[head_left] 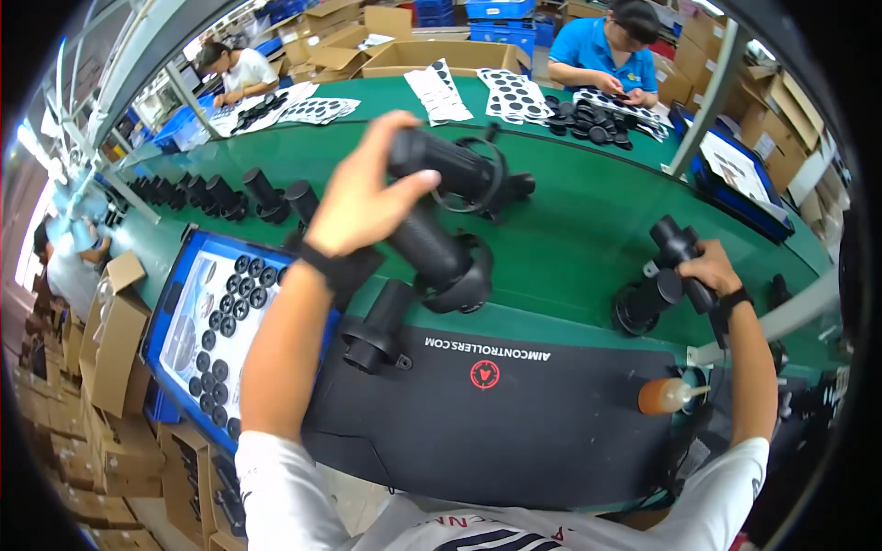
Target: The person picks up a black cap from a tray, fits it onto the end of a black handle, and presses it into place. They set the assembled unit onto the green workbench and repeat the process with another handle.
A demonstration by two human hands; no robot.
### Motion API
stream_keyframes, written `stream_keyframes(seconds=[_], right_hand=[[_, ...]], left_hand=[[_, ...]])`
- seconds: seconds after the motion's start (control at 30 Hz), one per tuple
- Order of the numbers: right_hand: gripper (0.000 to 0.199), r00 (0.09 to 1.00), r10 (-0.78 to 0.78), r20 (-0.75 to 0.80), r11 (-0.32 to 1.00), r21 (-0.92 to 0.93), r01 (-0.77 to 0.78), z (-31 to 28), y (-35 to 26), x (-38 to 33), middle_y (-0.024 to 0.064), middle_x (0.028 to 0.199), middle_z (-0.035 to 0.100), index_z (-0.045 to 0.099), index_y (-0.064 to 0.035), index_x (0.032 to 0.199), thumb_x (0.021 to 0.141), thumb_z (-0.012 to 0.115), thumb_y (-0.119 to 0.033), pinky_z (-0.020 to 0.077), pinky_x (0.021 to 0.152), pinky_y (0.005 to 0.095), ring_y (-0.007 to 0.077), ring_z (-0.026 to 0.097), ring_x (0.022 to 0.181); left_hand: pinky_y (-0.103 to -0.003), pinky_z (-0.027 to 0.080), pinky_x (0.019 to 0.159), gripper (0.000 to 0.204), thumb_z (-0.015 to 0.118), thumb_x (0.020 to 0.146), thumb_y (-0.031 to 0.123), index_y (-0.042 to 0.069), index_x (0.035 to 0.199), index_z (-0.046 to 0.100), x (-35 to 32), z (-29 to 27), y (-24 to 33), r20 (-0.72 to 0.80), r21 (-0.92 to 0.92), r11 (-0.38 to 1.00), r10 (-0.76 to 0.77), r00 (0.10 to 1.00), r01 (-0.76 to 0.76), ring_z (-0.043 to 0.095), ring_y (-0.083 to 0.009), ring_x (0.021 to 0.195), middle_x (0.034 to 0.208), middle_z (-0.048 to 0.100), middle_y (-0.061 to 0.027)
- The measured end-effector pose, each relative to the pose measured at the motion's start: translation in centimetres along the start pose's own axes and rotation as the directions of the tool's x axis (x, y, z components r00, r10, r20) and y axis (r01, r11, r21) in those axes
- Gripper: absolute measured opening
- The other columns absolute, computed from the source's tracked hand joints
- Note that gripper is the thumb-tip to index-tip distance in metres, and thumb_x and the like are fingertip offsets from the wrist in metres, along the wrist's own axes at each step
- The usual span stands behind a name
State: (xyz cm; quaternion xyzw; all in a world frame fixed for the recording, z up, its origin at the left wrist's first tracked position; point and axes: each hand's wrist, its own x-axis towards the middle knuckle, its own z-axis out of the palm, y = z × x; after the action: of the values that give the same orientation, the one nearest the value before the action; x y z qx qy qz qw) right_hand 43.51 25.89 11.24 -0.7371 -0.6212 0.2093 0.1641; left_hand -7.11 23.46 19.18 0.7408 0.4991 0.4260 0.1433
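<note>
My left hand point(367, 197) is raised above the bench, thumb and fingers wrapped round a black plastic cylinder with a flared ring end point(450, 170). Just below it stands a similar black cylinder point(432, 243), and another point(381, 321) sits at the edge of the black mat point(514, 422). On the right, my right hand point(712, 268) is closed round a dark tubular piece with a wider rounded end point(675, 241); its exact kind is partly hidden by the fingers. Beside that hand, to its left, stands one more flared black cylinder point(648, 298).
A blue tray point(170, 308) at left holds several black discs. Flared black cylinders point(220, 197) line the bench at far left. An orange bottle with a thin nozzle point(657, 397) lies on the mat. Two people point(606, 55) point(243, 73) work across the green bench, near sheets of black discs point(513, 95).
</note>
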Motion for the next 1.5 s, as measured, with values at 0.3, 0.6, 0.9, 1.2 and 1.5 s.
stream_keyframes(seconds=[0.3,0.6,0.9,1.2,1.5], right_hand=[[0.059,0.64,-0.316,-0.7,0.905,-0.019,0.426,-8.0,-7.3,-19.7,0.0102,0.087,0.062,0.057,0.0029,0.109,0.064,0.073,-0.032,0.0481,0.074,0.032,0.0192,0.059,0.078],[0.057,0.179,0.533,-0.827,0.535,0.494,0.686,5.4,14.2,-60.5,0.0107,0.103,0.06,0.048,0.001,0.124,0.077,0.063,-0.028,0.05,0.084,0.0342,0.0221,0.062,0.089],[0.051,-0.081,0.986,0.143,-0.043,0.702,0.711,28.5,30.5,-65.8,0.0099,0.104,0.063,0.059,-0.0011,0.11,0.076,0.071,-0.037,0.0526,0.082,0.0382,0.0237,0.062,0.09],[0.065,-0.455,0.859,0.236,-0.344,0.923,-0.17,41.2,33.9,-63.6,0.0167,0.089,0.069,0.069,0.0066,0.086,0.064,0.076,-0.055,0.0551,0.069,0.041,0.0273,0.067,0.076],[0.056,-0.256,0.965,0.051,-0.205,0.755,-0.623,37.9,40.2,-55.4,0.0166,0.094,0.065,0.054,0.0067,0.109,0.077,0.059,-0.039,0.049,0.081,0.0417,0.0278,0.061,0.088]], left_hand=[[-0.036,0.037,0.102,0.068,0.052,0.088,0.028,0.005,0.145,0.023,-20.7,-10.6,6.8,-0.509,-0.054,0.984,0.117,0.853,-0.168,0.048,-0.0278,0.119,0.136,0.039,-0.02],[-0.035,0.046,0.089,0.078,0.076,0.071,0.021,0.01,0.134,0.032,-25.9,13.9,26.7,0.181,-0.811,0.541,0.595,0.783,-0.224,0.053,-0.0254,0.109,0.122,0.048,-0.014],[-0.046,0.049,0.076,0.058,0.065,0.077,0.015,0.019,0.129,0.04,-45.3,41.5,41.2,0.486,-0.656,0.715,0.646,0.588,-0.242,0.059,-0.0412,0.09,0.126,0.047,-0.0199],[-0.049,0.05,0.074,0.068,0.061,0.077,0.014,0.024,0.139,0.036,-65.8,60.0,24.7,0.749,-0.574,0.772,0.629,0.207,-0.272,0.057,-0.042,0.1,0.142,0.031,-0.0222],[-0.041,0.05,0.074,0.027,0.064,0.07,0.025,0.002,0.083,0.071,-59.4,64.1,30.6,0.636,-0.77,0.54,0.685,-0.354,-0.339,0.064,-0.0347,0.086,0.08,0.067,-0.0193]])
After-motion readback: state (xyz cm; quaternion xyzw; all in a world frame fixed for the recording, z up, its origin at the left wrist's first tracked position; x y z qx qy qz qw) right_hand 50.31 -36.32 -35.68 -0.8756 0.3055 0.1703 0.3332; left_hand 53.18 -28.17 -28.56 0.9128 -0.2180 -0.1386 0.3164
